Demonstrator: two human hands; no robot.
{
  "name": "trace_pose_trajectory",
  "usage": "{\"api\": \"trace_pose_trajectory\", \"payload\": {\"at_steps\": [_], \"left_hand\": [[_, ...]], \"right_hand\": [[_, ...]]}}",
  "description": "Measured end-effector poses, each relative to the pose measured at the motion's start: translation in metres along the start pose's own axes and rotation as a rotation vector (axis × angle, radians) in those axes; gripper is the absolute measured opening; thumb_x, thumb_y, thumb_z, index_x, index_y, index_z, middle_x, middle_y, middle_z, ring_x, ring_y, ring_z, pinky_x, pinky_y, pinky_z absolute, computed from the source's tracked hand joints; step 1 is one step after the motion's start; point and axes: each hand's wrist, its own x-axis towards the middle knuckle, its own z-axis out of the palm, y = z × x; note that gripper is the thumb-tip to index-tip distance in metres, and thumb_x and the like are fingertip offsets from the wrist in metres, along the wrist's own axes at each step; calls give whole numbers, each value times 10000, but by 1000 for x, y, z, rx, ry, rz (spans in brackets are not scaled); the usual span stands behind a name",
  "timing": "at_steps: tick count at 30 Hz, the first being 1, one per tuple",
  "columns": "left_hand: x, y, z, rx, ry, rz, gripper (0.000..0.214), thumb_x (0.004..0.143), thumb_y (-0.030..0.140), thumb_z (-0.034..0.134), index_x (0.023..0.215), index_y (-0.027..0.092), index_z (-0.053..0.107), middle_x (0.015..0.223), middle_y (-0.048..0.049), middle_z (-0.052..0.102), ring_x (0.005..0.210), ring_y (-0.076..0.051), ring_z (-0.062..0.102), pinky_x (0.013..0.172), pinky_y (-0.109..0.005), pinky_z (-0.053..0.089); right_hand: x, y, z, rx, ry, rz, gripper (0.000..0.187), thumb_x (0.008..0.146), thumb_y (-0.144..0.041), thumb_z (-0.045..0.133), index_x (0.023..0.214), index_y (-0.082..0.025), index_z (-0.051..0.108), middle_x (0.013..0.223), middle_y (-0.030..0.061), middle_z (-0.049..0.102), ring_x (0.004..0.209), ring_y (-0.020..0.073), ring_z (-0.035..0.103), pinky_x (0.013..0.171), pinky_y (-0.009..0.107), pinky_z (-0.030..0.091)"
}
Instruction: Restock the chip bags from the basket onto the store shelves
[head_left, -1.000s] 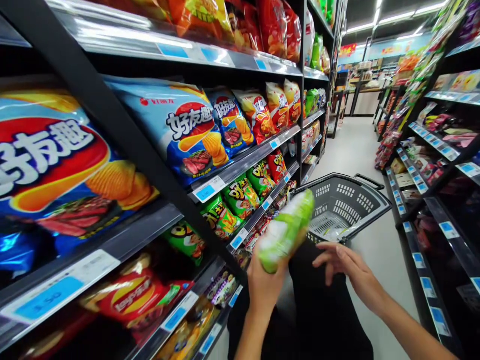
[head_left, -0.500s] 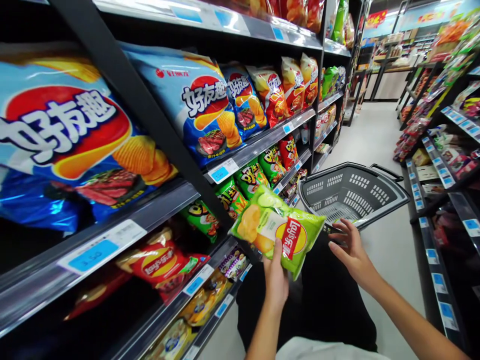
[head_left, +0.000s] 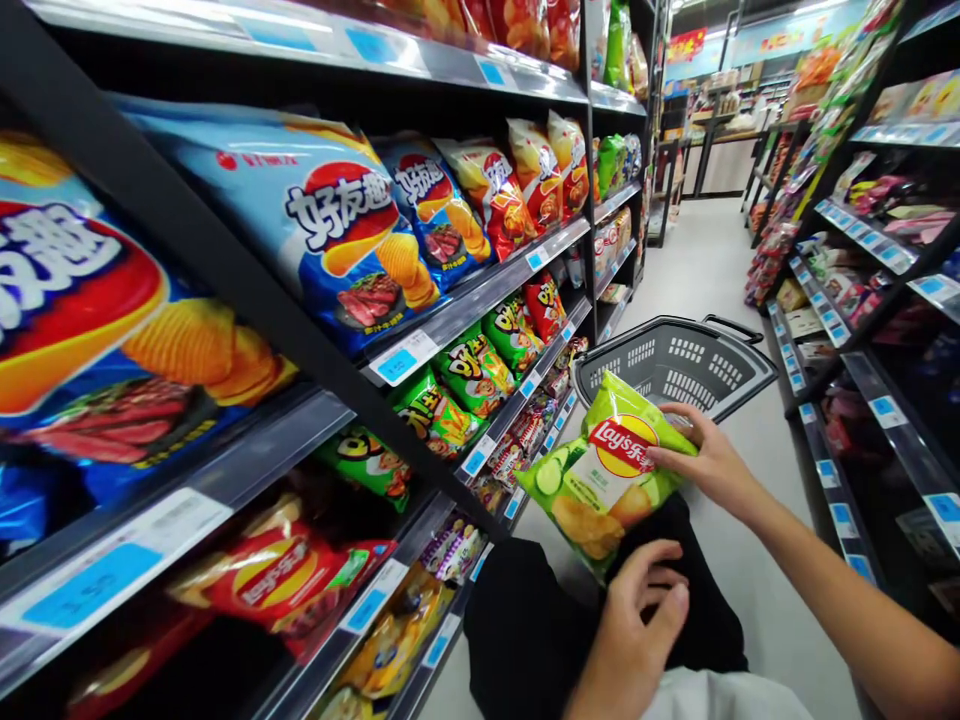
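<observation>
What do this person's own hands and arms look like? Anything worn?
The left hand and right hand are bare: no gloves, rings or watch show. No sleeve covers the visible forearms. Black trousers and a pale top show too.

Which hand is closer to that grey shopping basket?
The right hand: it holds the green chip bag just in front of the basket; the left hand is lower in view, farther away.
</observation>
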Motion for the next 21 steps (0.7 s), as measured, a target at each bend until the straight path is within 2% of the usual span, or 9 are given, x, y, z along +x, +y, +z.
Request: {"api": "trace_pose_trajectory", "payload": {"at_steps": [1, 3, 5, 6, 8, 10, 15, 18, 21], "left_hand": [[-4, 8, -3, 48, 48, 80, 510, 909, 599, 657, 1204, 185, 693, 1195, -148, 679, 987, -238, 665, 882, -345, 549], [-7, 25, -15, 175, 270, 277, 411, 949, 549, 618, 1128, 189, 698, 1115, -124, 677, 970, -222, 645, 865, -319, 536], [-1, 40, -34, 355, 485, 424, 415, 920, 527, 666, 1180, 204, 670, 1190, -117, 648, 1080, -243, 611, 937, -338, 509], [3, 46, -44, 445, 522, 447, 489, 886, 539, 705, 1245, 213, 644, 1274, -121, 621, 1172, -267, 581, 1003, -368, 484], [12, 51, -60, 549, 445, 384, 710, 822, 597, 752, 1392, 219, 561, 1429, -141, 549, 1324, -323, 506, 1120, -449, 419], [19, 49, -66, 501, 278, 257, 924, 778, 654, 772, 1515, 207, 438, 1511, -174, 491, 1387, -357, 474, 1178, -500, 375], [36, 23, -53, 52, -6, 73, 1286, 575, 747, 866, 1577, 159, 315, 1447, -232, 548, 1314, -389, 574, 1138, -476, 462], [45, 10, -43, -169, -79, 97, 1321, 484, 751, 904, 1540, 166, 366, 1439, -226, 553, 1351, -412, 544, 1155, -487, 450], [46, 5, -41, -228, -51, 88, 1305, 459, 745, 916, 1518, 171, 415, 1406, -212, 584, 1371, -433, 518, 1185, -499, 415]], "right_hand": [[3, -6, -7, -43, 7, -21, 744, 633, -506, 918, 1241, -219, 601, 1002, 72, 777, 938, 311, 753, 758, 390, 645], [9, -16, -17, -92, 2, -53, 664, 649, -523, 900, 1187, -204, 677, 1014, 76, 785, 913, 302, 756, 744, 382, 646], [13, -25, -23, -110, -24, -72, 601, 668, -523, 882, 1156, -205, 730, 1038, 77, 790, 919, 305, 757, 754, 388, 649], [14, -28, -24, -127, -43, -85, 584, 664, -515, 883, 1143, -207, 749, 1041, 76, 793, 929, 311, 756, 766, 393, 649], [15, -32, -24, -195, -91, -124, 578, 632, -497, 900, 1120, -210, 781, 1047, 75, 794, 957, 332, 748, 815, 419, 640], [13, -33, -23, -272, -146, -161, 595, 603, -486, 918, 1120, -218, 798, 1082, 78, 790, 1004, 358, 734, 894, 461, 616], [5, -27, -17, -286, -321, -120, 606, 621, -445, 927, 1180, -252, 796, 1126, 107, 783, 1011, 389, 735, 885, 467, 620], [4, -19, -18, -307, -376, -105, 627, 615, -446, 926, 1202, -276, 789, 1139, 120, 776, 1007, 389, 733, 861, 441, 628], [8, -8, -20, -330, -341, -85, 669, 587, -483, 926, 1210, -286, 785, 1177, 152, 759, 1052, 410, 717, 888, 460, 621]]}}
